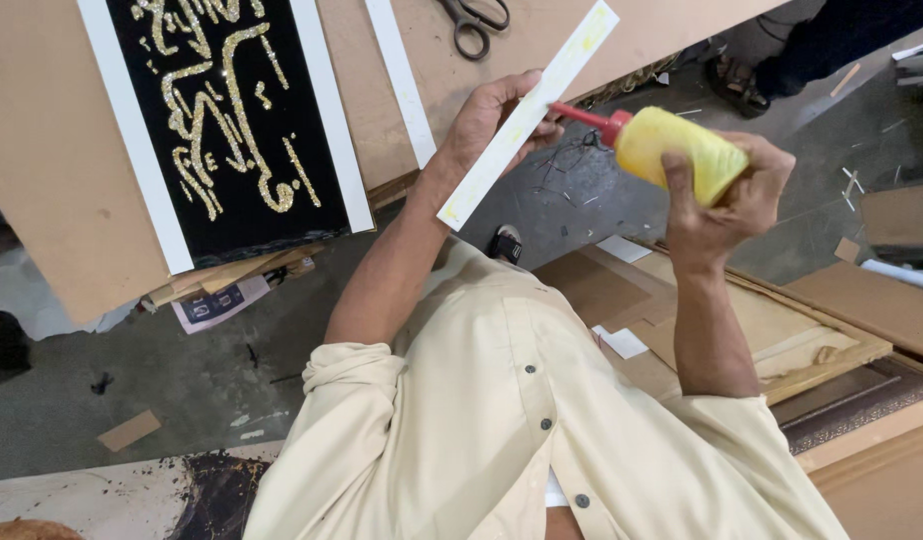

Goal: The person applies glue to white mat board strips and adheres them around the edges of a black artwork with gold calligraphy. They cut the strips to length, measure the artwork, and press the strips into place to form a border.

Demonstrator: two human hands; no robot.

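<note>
A: Head view, quick pass. Left hand (497, 115)?

B: Fingers closed on a long white strip (527, 115), held up in the air at a slant. Strip has yellowish smears along its face.

A: Right hand (727, 205)?

B: Fingers wrapped tight around a yellow bottle (682, 150). Its red nozzle (587, 118) points left and touches the strip just beside the left thumb.

A: So strip and bottle are both off the bench?

B: Yes, both held in front of the person, above the grey floor (182, 370). Cream shirt (522, 400) fills the lower middle, sleeves rolled.

A: What's around?

B: Brown bench (42, 180) upper left. On it a black panel (232, 110) with gold glitter lettering and a white border. A second white strip (402, 80) lies beside the panel, to its right. Scissors (474, 22) at the top edge, near the raised strip's upper end.

A: Right side?

B: Cardboard sheets and wooden frames (822, 350) stacked low on the right. Small white scraps (624, 343) on them.

A: Anyone else?

B: A sandalled foot (734, 82) and dark trouser leg, top right, well apart from the hands.
</note>
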